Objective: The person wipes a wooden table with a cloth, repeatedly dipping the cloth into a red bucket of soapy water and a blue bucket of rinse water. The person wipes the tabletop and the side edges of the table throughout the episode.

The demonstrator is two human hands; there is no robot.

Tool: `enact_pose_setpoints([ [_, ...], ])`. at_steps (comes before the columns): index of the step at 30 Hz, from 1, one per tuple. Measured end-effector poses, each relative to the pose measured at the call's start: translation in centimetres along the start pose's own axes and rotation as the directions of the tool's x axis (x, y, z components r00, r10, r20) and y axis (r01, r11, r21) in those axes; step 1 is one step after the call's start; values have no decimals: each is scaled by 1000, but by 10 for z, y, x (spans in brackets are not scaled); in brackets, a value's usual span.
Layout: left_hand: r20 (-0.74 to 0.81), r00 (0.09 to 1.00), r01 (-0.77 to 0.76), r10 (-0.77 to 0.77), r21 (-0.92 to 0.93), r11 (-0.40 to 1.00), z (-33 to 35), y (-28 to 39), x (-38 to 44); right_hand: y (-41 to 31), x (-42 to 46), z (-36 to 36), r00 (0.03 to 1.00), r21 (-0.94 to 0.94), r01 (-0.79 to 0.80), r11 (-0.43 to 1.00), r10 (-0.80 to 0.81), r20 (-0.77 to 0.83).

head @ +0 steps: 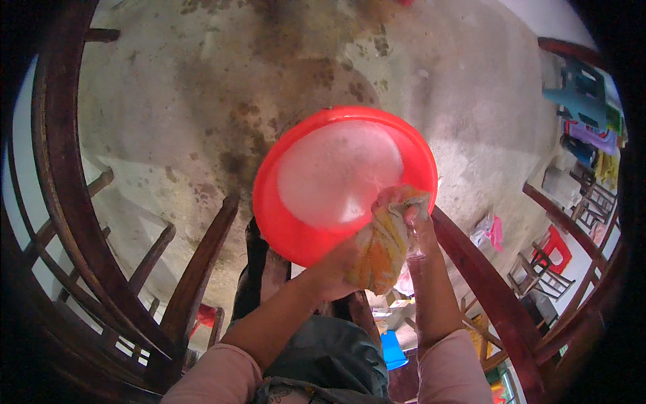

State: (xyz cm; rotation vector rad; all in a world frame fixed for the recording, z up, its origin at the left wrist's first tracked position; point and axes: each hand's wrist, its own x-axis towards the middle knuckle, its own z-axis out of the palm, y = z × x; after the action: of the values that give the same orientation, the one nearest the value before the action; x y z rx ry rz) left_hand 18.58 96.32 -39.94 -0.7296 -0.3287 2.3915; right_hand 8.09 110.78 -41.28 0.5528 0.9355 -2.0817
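Note:
A wet, bunched cloth (382, 246) in yellow, orange and grey hangs between my two hands, over the near right rim of a red plastic basin (295, 247). My left hand (337, 275) grips the lower left side of the cloth, which partly hides the fingers. The upper right end is held in my right hand (415, 218), wet and close to the basin's rim. Whitish, cloudy water (335, 174) with foam fills part of the basin. What supports the basin is mostly hidden.
Dark wooden furniture rails (58, 166) curve along the left, and a reddish wooden beam (484, 283) runs at the right. Damp stains mark the concrete floor (212, 101). Small wooden stools (537, 275), a pink-and-white plastic bag (488, 232) and a blue bucket (392, 350) stand or lie around.

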Motion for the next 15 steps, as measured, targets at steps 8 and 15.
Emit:
enact_pose_setpoints([
  [8, -197, 962, 13, 189, 723, 690, 17, 0, 5, -17, -11, 23, 973, -430, -192, 882, 113, -204],
  [15, -254, 878, 0, 407, 848, 530, 2, -11, 17, -3, 15, 30, 971, -807, -214, 550, 208, -116],
])
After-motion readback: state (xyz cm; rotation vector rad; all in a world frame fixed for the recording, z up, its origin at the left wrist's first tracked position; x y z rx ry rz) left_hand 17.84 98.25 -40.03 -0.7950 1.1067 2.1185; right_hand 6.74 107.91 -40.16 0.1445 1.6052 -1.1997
